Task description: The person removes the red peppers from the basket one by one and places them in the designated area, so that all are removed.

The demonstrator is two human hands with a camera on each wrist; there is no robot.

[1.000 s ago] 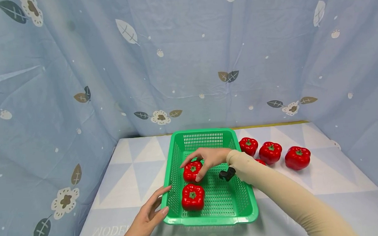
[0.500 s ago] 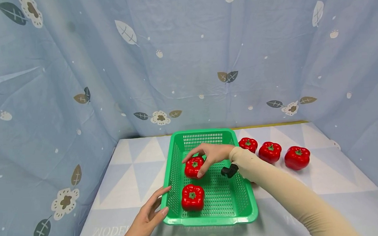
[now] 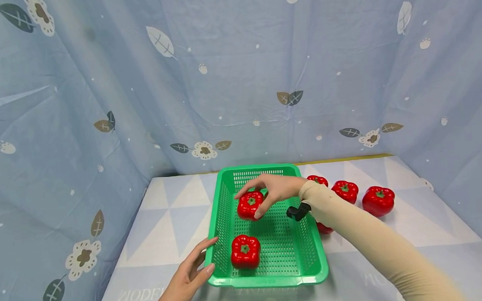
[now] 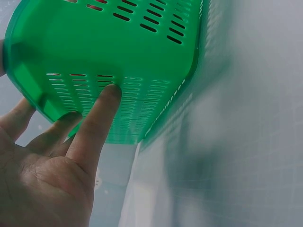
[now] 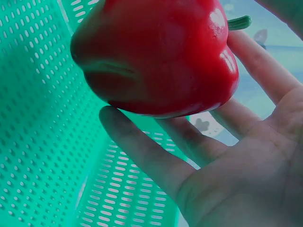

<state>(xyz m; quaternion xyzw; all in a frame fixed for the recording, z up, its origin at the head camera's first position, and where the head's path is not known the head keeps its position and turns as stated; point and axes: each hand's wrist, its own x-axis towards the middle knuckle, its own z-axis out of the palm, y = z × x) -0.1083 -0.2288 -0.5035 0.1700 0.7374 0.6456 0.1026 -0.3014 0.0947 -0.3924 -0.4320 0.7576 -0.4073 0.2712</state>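
A red bell pepper (image 3: 250,206) with a green stem is pinched in my right hand (image 3: 280,187), fingers on its far left side and thumb on its near right side. In the right wrist view, this bell pepper (image 5: 161,56) appears off the basket's floor, inside the green basket (image 5: 28,156). A second bell pepper (image 3: 246,252) sits in the near left part of the green plastic basket (image 3: 269,281). My left hand (image 3: 184,280) rests against the basket's left side. In the left wrist view its fairly straight fingers (image 4: 97,125) touch the slotted outer wall (image 4: 109,52).
Right of the basket stand more bell peppers: one (image 3: 318,180) partly behind my wrist, one (image 3: 345,190), and one (image 3: 378,201) farther right. Another (image 3: 324,228) shows partly beneath my right sleeve (image 3: 362,239). A patterned blue curtain (image 3: 240,77) hangs behind the table.
My right hand has moved up and slightly right in the head view, bringing the pinched bell pepper away from the one in the near left part. My left hand has stayed put.
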